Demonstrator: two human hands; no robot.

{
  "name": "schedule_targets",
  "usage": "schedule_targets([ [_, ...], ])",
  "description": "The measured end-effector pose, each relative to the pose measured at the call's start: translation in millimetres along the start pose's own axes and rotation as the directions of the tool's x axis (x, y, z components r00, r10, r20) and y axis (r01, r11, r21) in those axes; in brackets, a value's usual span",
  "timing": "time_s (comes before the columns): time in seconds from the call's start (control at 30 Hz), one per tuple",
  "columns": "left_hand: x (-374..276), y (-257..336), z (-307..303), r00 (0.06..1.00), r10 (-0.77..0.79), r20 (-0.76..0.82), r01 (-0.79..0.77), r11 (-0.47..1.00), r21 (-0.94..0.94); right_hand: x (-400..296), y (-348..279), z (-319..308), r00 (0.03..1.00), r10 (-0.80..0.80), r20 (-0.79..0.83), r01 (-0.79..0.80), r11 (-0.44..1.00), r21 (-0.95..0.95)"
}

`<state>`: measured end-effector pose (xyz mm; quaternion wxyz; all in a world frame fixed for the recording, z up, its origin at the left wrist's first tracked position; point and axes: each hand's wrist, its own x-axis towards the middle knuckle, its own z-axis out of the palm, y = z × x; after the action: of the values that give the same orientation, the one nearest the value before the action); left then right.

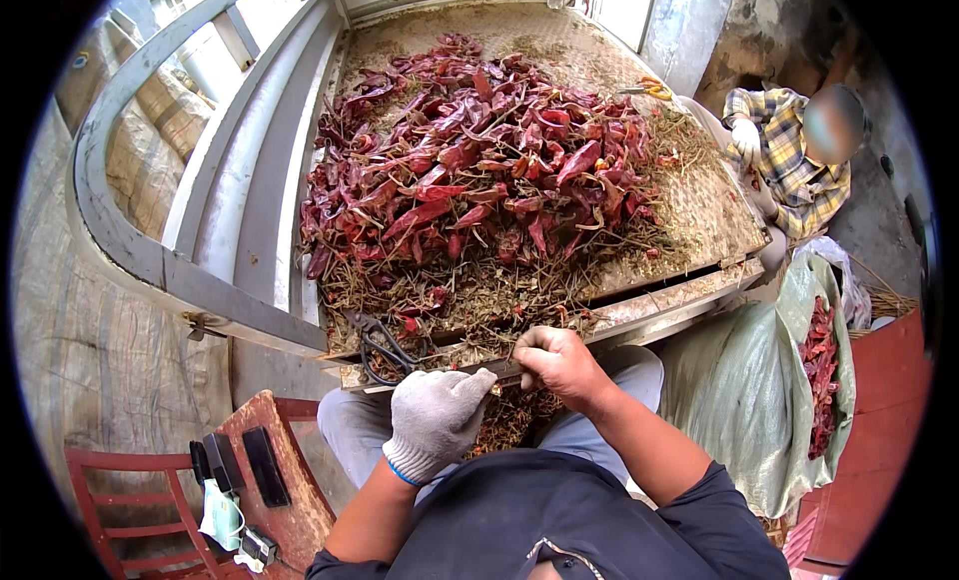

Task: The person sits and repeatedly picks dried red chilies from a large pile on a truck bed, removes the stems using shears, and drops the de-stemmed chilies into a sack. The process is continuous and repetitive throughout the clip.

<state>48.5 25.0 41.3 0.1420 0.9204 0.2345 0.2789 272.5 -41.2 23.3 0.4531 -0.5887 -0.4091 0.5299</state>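
Note:
My left hand, in a pale knitted glove, is curled in front of the truck bed's near edge. A small yellowish bit, seemingly a piece of dried chilli, shows at its fingertips; the rest is hidden by the glove. Close by on the right, my bare right hand has thumb and forefinger pinched together over the edge. Whether a thin stem sits between them is too small to tell. Black-handled scissors lie left of the hands. Beyond spreads a heap of dried red chillies, with loose stems along its near side.
Metal side rails bound the truck bed on the left. Orange-handled scissors lie at the far right, near a seated person. A woven sack of chillies stands right; a wooden bench with small items stands left.

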Motion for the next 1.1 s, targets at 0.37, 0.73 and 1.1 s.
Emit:
schedule_targets([
  [0.37, 3.2, 5.8, 3.9, 0.998, -0.068, -0.012, 0.069, 0.996, 0.058, -24.0, -10.9, 19.7, 0.818, -0.570, 0.073, 0.504, 0.650, -0.569],
  [0.73, -0.3, 4.7, 7.3, 0.995, 0.013, 0.101, -0.024, 0.993, 0.115, -20.8, -7.8, 26.6, 0.821, -0.556, 0.128, 0.468, 0.527, -0.709],
  [1.1, -13.8, -0.7, 12.9, 0.997, 0.064, 0.045, -0.065, 0.997, 0.031, -14.6, 14.3, 23.7, 0.977, 0.215, 0.001, -0.207, 0.940, 0.270],
])
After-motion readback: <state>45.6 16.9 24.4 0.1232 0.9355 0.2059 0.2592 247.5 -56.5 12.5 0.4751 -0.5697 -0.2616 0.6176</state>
